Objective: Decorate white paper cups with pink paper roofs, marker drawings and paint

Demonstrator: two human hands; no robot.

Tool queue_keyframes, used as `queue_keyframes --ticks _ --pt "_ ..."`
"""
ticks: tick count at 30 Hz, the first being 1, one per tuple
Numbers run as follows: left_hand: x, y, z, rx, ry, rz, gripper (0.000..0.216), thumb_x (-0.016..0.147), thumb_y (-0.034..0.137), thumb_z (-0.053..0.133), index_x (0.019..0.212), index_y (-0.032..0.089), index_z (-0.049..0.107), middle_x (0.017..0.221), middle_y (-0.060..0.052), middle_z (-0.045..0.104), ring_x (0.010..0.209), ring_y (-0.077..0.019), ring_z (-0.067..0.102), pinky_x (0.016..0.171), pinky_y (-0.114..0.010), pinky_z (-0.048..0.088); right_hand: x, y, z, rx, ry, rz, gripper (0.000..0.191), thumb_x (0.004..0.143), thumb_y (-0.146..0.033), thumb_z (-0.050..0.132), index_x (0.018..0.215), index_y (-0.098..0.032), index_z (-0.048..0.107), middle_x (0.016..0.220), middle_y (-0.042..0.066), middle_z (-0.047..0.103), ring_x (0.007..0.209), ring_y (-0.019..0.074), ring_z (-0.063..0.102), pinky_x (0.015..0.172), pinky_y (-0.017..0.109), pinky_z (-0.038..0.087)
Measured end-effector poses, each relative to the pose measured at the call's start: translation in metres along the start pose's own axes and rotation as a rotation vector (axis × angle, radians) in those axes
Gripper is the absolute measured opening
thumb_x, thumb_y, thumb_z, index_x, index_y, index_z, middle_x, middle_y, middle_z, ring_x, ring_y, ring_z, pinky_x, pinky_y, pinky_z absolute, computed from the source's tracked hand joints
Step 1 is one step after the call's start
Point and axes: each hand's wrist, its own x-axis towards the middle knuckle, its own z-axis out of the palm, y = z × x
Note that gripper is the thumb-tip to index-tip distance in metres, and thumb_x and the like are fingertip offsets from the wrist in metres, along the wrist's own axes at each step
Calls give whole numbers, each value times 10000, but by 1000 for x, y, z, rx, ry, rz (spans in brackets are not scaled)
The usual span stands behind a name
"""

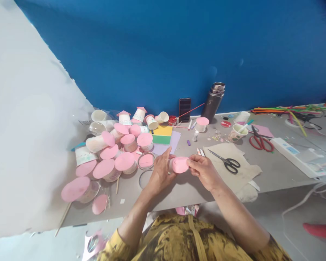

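My left hand (161, 171) is wrapped round a small paper cup (171, 165), mostly hidden by the fingers. A pink paper disc (180, 165) covers the cup's end and faces right. With thumb and forefinger, my right hand (206, 172) pinches the right edge of that disc. Left of my left hand, two rings of tape (146, 160) lie near a pile of paper cups topped with pink discs (125, 161). Black-handled scissors (230, 165) rest on a beige cloth (244, 177) to the right of my right hand.
A dark thermos flask (213, 101) and a phone (184, 109) stand against the blue wall. Farther right are red-handled scissors (261, 143), a cup with a brush-like stick (237, 133) and a white power strip (295, 158). Coloured paper sheets (162, 139) lie behind my left hand.
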Motion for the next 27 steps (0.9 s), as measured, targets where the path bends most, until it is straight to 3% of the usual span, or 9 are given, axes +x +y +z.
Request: queue_keyframes --ticks 7,11,13,15,17,19,23,27 --pt "2 -6 1 -115 18 -137 905 821 238 728 1618 219 299 1535 -193 548 1410 -390 519 1166 -589 390 9 -6 7 174 -124 45 425 681 -445 951 708 -172 627 587 -53 489 530 55 346 480 203 231" --pt "-8 -4 -16 -177 92 -161 794 812 230 705 1553 221 420 1589 -171 493 1510 -365 404 1223 -567 334 10 -6 11 225 -143 75 414 676 -423 963 718 -170 638 590 -57 479 532 49 348 477 182 243" --pt "-13 4 -29 -305 194 -261 632 825 249 693 1442 234 553 1494 -142 582 1409 -334 509 1152 -514 421 9 -5 11 235 -139 99 429 660 -420 972 702 -168 628 595 -56 476 536 48 345 475 178 235" --pt "-15 17 -41 -567 271 -441 406 868 325 683 1263 233 678 1275 -103 695 1160 -267 646 953 -393 529 6 -4 11 237 -144 114 448 646 -421 978 688 -168 610 597 -60 464 535 47 335 472 180 223" --pt "-15 31 -50 -889 246 -567 336 873 424 715 1129 208 741 1102 -80 727 916 -194 663 766 -294 521 3 -3 13 227 -165 115 454 644 -423 977 688 -173 600 596 -65 453 530 48 324 474 188 216" --pt "-13 43 -52 -1085 183 -624 339 782 432 829 1002 180 773 966 -56 730 746 -133 608 674 -246 477 0 -3 15 204 -199 116 444 665 -433 965 697 -174 606 589 -66 450 524 50 316 481 199 213" --pt "-8 55 -48 -1250 113 -696 319 662 386 942 785 145 774 762 -34 702 685 -114 567 655 -226 444 -5 -2 17 168 -245 124 429 696 -454 945 708 -174 620 571 -67 449 517 53 294 490 213 197" --pt "-8 57 -47 -1419 18 -721 369 630 349 963 883 128 810 848 -73 745 740 -145 614 724 -265 487 -6 -3 14 178 -264 149 440 679 -461 951 697 -178 615 560 -74 426 515 56 278 497 221 188"
